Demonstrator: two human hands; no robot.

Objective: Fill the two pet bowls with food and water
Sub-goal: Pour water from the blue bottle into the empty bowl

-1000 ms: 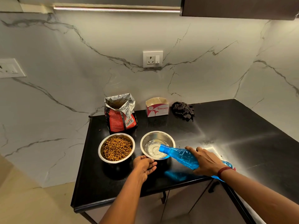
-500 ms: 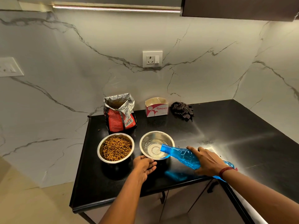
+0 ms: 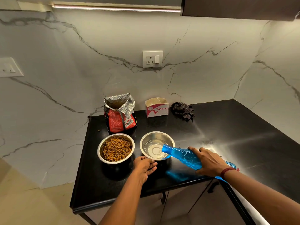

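Note:
Two steel bowls stand side by side on the black counter [image 3: 227, 137]. The left bowl [image 3: 100, 153] is full of brown kibble. The right bowl [image 3: 143, 140] holds a shallow pool of water. My right hand [image 3: 209, 161] grips a blue plastic bottle [image 3: 183, 155], tipped nearly flat, with its open mouth over the right bowl's rim. My left hand [image 3: 143, 166] rests against the near rim of the right bowl, fingers curled on it. Behind the left bowl stands an opened red and silver food bag [image 3: 120, 117].
A small pink and white carton [image 3: 157, 108] and a crumpled dark cloth [image 3: 183, 110] lie by the marble wall. A wall socket [image 3: 152, 58] sits above them. The counter's left edge drops to the floor; cabinet doors [image 3: 194, 205] hang below the front edge.
More water has spread in the right bowl. The bottle's mouth has moved slightly further over the rim. My left hand has stayed on the bowl.

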